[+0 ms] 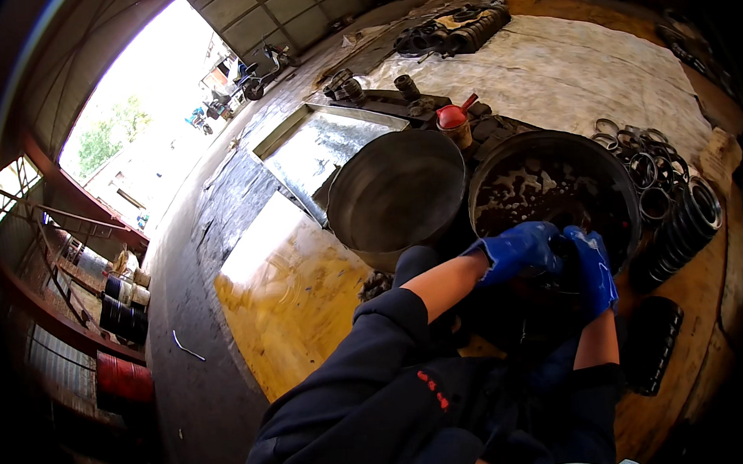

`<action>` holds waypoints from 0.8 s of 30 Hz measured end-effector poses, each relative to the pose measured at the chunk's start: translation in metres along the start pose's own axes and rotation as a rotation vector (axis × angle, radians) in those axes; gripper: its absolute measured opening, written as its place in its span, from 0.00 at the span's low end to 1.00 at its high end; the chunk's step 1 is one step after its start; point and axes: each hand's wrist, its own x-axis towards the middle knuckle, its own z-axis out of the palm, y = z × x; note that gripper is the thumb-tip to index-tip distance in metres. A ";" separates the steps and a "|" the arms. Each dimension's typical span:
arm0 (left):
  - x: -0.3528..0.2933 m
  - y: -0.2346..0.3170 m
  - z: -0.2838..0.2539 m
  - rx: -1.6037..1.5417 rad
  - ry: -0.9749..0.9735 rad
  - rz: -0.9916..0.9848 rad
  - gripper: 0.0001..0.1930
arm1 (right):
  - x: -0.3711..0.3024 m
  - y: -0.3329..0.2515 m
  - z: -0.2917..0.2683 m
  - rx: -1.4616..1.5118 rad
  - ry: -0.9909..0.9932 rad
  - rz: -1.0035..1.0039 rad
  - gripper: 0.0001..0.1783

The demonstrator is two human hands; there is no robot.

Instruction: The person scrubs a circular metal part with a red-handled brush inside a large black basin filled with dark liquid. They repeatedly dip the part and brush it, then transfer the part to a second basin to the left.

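Both my hands wear blue rubber gloves and are over the near part of a round dark tub [501,162] of dark liquid with patches of foam. My left hand [523,250] is closed, its fingers bent toward the other hand. Close beside it, my right hand [591,268] is curled with its fingertips pointing inward. Something dark lies between the two hands, but against the dark liquid I cannot make out its kind. Left of this tub stands a second round tub [399,189] with greyish liquid. A red ladle [453,115] rests on a small container behind the tubs.
Loose metal rings [652,166] and a stack of dark rings [678,235] lie right of the tub, with a black ribbed cylinder [657,344] nearer me. A shallow metal tray [334,142] sits behind left. More stacked rings [462,31] lie on the far sheet.
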 end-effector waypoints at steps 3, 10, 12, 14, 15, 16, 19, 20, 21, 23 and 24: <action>0.015 -0.033 -0.012 -0.141 0.221 -0.135 0.22 | -0.001 0.004 0.003 0.003 0.036 -0.070 0.14; 0.064 -0.145 0.023 0.345 0.419 -0.096 0.18 | 0.018 0.017 -0.002 0.109 -0.085 -0.063 0.18; 0.066 -0.158 0.038 0.322 0.498 -0.057 0.19 | 0.016 0.012 0.001 0.163 -0.042 -0.028 0.17; 0.067 -0.178 0.047 0.433 0.373 -0.222 0.18 | 0.013 0.008 0.006 0.161 -0.064 -0.033 0.17; 0.069 -0.185 0.051 0.403 0.373 -0.270 0.18 | 0.013 0.005 0.008 0.159 -0.083 -0.041 0.17; 0.072 -0.183 0.054 0.370 0.369 -0.310 0.18 | 0.013 0.005 0.007 0.158 -0.078 -0.043 0.17; 0.081 -0.176 0.060 0.364 0.243 -0.448 0.19 | 0.016 0.005 0.003 0.194 -0.096 -0.008 0.15; 0.081 -0.175 0.065 0.363 0.240 -0.442 0.19 | 0.017 0.005 0.000 0.191 -0.090 -0.009 0.15; 0.080 -0.174 0.071 0.374 0.341 -0.372 0.19 | 0.017 0.004 -0.003 0.180 -0.071 0.021 0.15; 0.081 -0.182 0.078 0.325 0.497 -0.329 0.20 | 0.013 -0.001 0.000 0.175 -0.063 0.049 0.16; 0.082 -0.185 0.082 0.326 0.499 -0.328 0.20 | 0.012 -0.002 0.000 0.211 -0.075 0.041 0.16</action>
